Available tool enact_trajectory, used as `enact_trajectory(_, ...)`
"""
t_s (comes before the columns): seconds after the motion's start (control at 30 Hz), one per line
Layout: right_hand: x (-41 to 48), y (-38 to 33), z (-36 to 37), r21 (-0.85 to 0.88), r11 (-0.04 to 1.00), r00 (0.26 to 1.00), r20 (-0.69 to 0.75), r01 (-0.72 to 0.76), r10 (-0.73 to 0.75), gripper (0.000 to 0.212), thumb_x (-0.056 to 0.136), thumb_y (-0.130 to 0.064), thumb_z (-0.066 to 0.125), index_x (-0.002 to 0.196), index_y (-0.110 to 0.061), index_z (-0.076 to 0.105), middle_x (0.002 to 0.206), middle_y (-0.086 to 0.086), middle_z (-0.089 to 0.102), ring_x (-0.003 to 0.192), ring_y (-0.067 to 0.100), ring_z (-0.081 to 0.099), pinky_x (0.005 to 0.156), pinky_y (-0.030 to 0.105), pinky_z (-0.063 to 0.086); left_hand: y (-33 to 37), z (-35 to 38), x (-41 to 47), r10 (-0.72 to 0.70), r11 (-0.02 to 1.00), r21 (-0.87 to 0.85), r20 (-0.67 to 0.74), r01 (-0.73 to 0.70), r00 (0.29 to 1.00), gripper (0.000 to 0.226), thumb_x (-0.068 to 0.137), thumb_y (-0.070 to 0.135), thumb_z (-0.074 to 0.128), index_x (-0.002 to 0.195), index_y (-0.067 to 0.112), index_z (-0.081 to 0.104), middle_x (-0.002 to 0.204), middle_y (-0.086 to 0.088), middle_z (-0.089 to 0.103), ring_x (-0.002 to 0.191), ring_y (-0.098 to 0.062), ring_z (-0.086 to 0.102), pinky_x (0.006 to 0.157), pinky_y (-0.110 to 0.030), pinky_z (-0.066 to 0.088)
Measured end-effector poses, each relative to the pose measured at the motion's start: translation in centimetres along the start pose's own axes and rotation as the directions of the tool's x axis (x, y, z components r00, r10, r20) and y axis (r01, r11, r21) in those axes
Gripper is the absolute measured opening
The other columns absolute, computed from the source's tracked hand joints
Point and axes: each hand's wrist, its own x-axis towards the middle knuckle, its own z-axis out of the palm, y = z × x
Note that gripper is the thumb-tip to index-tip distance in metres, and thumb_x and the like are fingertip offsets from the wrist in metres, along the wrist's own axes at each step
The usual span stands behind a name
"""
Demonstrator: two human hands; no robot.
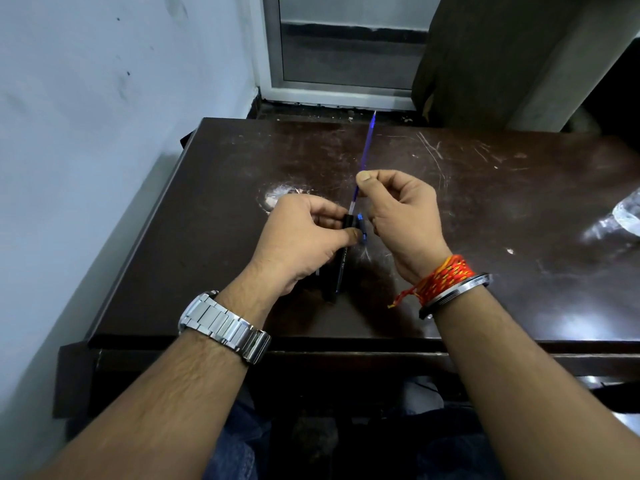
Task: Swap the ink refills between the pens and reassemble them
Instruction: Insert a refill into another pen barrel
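Blue and thin, the refill [365,152] slants up out of the mouth of the black pen barrel [341,261], pinched between thumb and forefinger of the right hand [398,209], while the left hand [304,237] curls round the barrel above the table [207,220]. This looks like the swap itself, and the next move needs a straight slide along the barrel. Whether a second pen sits beside the barrel in that palm, and what the small blue piece [361,225] beside its mouth is, I cannot tell.

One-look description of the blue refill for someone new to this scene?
Start at the dark brown table and look near its middle. Pinched in the right hand is the ink refill, pointing away from the person. Unlike the black pen barrel in the left hand, it is a thin, translucent blue rod.
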Motion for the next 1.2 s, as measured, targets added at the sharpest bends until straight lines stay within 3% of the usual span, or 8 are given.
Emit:
enact_trajectory(0.17,-0.5,-0.1,-0.1,-0.072,0.997,0.994,0.105,-0.014,0.022,0.019,0.083,-0.017,0.074,0.065,-0.011,0.070,0.052,-0.008,0.059,0.042,-0.001,0.047,0.041,0.014,0.038,0.1,0.0,0.1,0.036,0.998,-0.058,-0.058,-0.039,0.998,0.022,0.072,0.011,0.091,0.075,0.026,0.075,0.063,0.011,0.074,0.057,0.000,0.068,0.047,-0.019,0.050)
enact_trajectory(0.33,0.3,-0.1,-1.1,-0.108,0.991,0.997,-0.029,-0.080,0.077,0.028,0.086,-0.024,0.065,0.059,-0.017,0.069,0.055,-0.006,0.063,0.041,0.000,0.048,0.044,0.017,0.036,0.0,-0.2,0.3,0.061,0.996,-0.058,-0.133,-0.069,0.989,0.024,0.071,0.011,0.092,0.079,0.026,0.075,0.067,0.011,0.076,0.062,-0.001,0.069,0.054,-0.017,0.053)
enact_trajectory(0.5,0.3,1.1,-1.7,-0.667,0.742,0.998,-0.048,-0.070,0.051,0.022,0.081,-0.027,0.067,0.062,-0.015,0.068,0.058,-0.007,0.062,0.079,0.018,0.064,0.070,0.024,0.046,0.0,0.0,0.2,0.038,0.997,-0.058,-0.156,-0.048,0.987,0.023,0.072,0.011,0.091,0.086,0.022,0.077,0.079,0.000,0.078,0.071,-0.015,0.074,0.061,-0.026,0.057)
enact_trajectory(0.7,0.3,1.8,-1.3,-0.761,0.646,0.996,-0.007,-0.060,0.084,0.020,0.079,-0.026,0.073,0.072,-0.006,0.075,0.071,0.009,0.068,0.088,0.026,0.066,0.071,0.022,0.045,0.0,0.1,0.1,0.016,0.999,-0.047,-0.166,-0.024,0.986,0.025,0.073,0.010,0.090,0.093,0.015,0.077,0.084,-0.007,0.078,0.086,-0.031,0.078,0.077,-0.043,0.065)
enact_trajectory(0.83,0.4,1.8,-1.3,-0.773,0.632,0.998,-0.021,-0.050,0.053,0.023,0.081,-0.022,0.068,0.076,-0.001,0.074,0.075,0.017,0.071,0.083,0.031,0.066,0.067,0.023,0.044,0.0,0.1,0.1,0.010,1.000,-0.024,-0.153,-0.014,0.988,0.025,0.073,0.012,0.091,0.093,0.018,0.077,0.084,-0.004,0.078,0.082,-0.024,0.079,0.070,-0.034,0.063)
enact_trajectory(0.93,0.8,1.5,-1.1,-0.669,0.741,0.998,-0.066,-0.051,0.009,0.021,0.083,-0.021,0.063,0.067,-0.010,0.070,0.062,0.002,0.066,0.070,0.019,0.063,0.060,0.019,0.039,0.0,0.0,0.1,0.005,1.000,-0.010,-0.125,-0.007,0.992,0.024,0.073,0.011,0.090,0.089,0.022,0.076,0.077,0.002,0.076,0.066,-0.009,0.072,0.056,-0.020,0.053)
enact_trajectory(1.03,0.9,0.7,-0.6,-0.277,0.960,0.990,-0.138,-0.048,0.010,0.012,0.088,-0.020,0.065,0.078,-0.020,0.072,0.067,-0.006,0.065,0.057,0.004,0.052,0.059,0.022,0.042,0.1,0.0,0.0,0.009,1.000,0.023,-0.085,-0.007,0.996,0.026,0.072,0.010,0.090,0.080,0.027,0.073,0.077,0.002,0.075,0.063,-0.006,0.068,0.053,-0.017,0.050)
enact_trajectory(1.2,1.1,-0.1,-0.8,0.102,0.993,0.983,-0.168,-0.055,0.071,0.013,0.092,-0.017,0.066,0.096,-0.006,0.073,0.086,0.006,0.070,0.047,-0.002,0.047,0.058,0.019,0.038,-0.1,0.2,0.0,0.003,0.998,0.056,-0.045,-0.001,0.999,0.026,0.070,0.012,0.092,0.079,0.025,0.072,0.081,-0.003,0.074,0.067,-0.013,0.067,0.058,-0.027,0.052)
